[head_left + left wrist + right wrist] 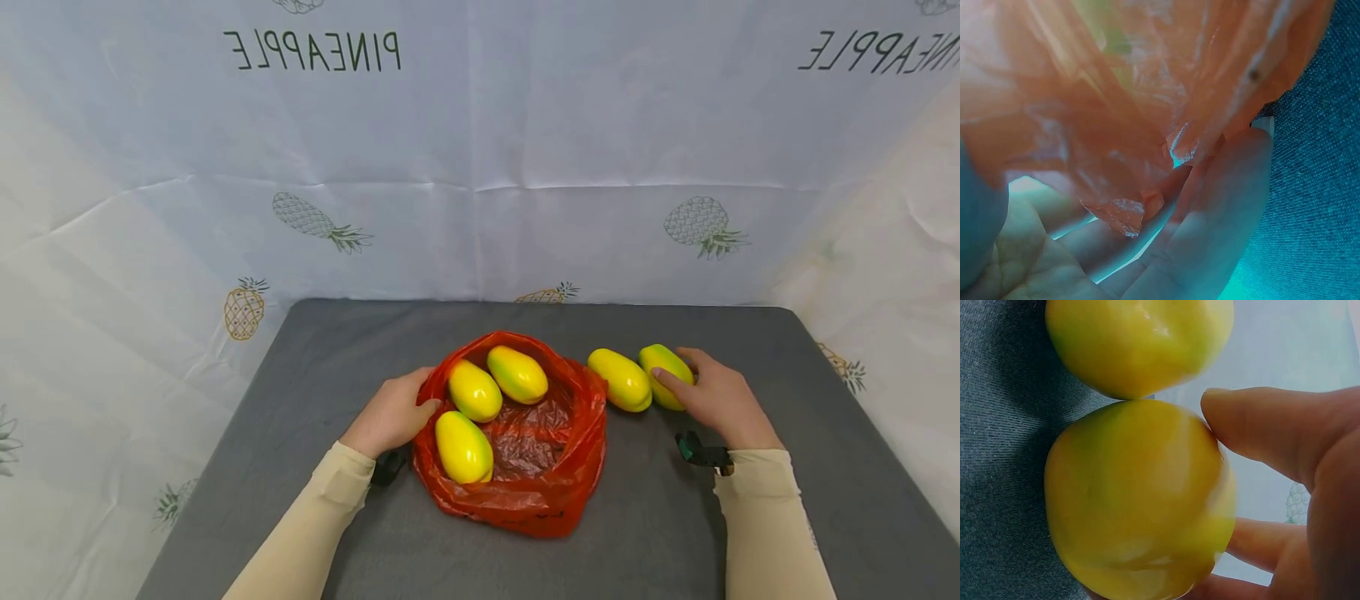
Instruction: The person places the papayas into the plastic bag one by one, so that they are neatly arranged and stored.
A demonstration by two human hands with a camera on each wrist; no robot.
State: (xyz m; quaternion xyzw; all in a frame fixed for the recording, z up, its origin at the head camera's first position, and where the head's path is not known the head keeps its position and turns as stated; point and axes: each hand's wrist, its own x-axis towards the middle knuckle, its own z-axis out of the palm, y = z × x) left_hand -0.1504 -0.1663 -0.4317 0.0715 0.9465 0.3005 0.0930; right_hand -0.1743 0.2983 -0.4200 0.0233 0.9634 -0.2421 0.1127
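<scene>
A red plastic bag [536, 521] stands on the table with its mouth spread wide. Inside it, towards the left and back, lie three yellow-green mangoes, one of them the front mango [464, 447]. My left hand [392, 414] holds the bag's left rim, thumb at the edge; in the left wrist view the fingers [1210, 212] lie against the outside of the thin plastic. To the right of the bag, my right hand [718, 398] grips a mango [1135, 500] between thumb and fingers. Another mango [620, 380] lies just left of it, beside the bag.
The grey cloth-covered table [637, 517] has a back edge close to a white curtain [480, 125] printed with pineapples. More of this printed fabric hangs at both sides. Each wrist wears a dark strap, such as the right strap [705, 454].
</scene>
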